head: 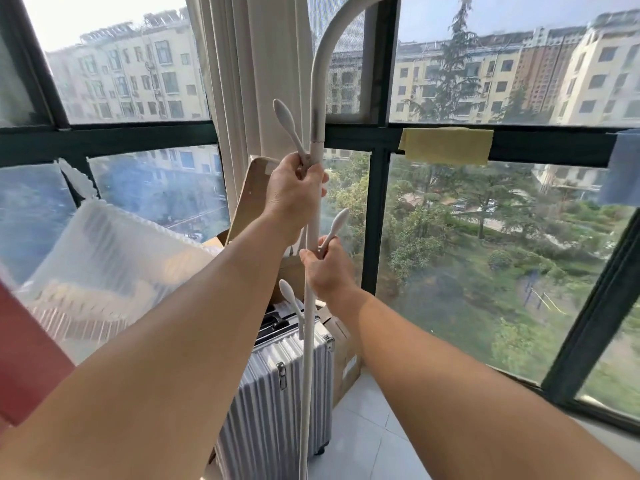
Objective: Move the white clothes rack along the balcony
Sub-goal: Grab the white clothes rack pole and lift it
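The white clothes rack (pixel 319 81) stands upright in front of me, a thin pole that curves over to the right at the top and carries several paddle-shaped hooks. My left hand (pixel 292 192) is wrapped around the pole just below a joint, at the base of the upper hook. Lower down, my right hand (pixel 329 268) grips the same pole where another hook branches off. The foot of the rack is out of view.
A silver ribbed suitcase (pixel 273 393) stands right behind the pole, with cardboard boxes (pixel 343 355) beside it and bubble wrap (pixel 104 261) at left. Dark-framed windows (pixel 377 216) and a cream curtain (pixel 242 81) close off the balcony. White floor tiles (pixel 367 431) show at bottom right.
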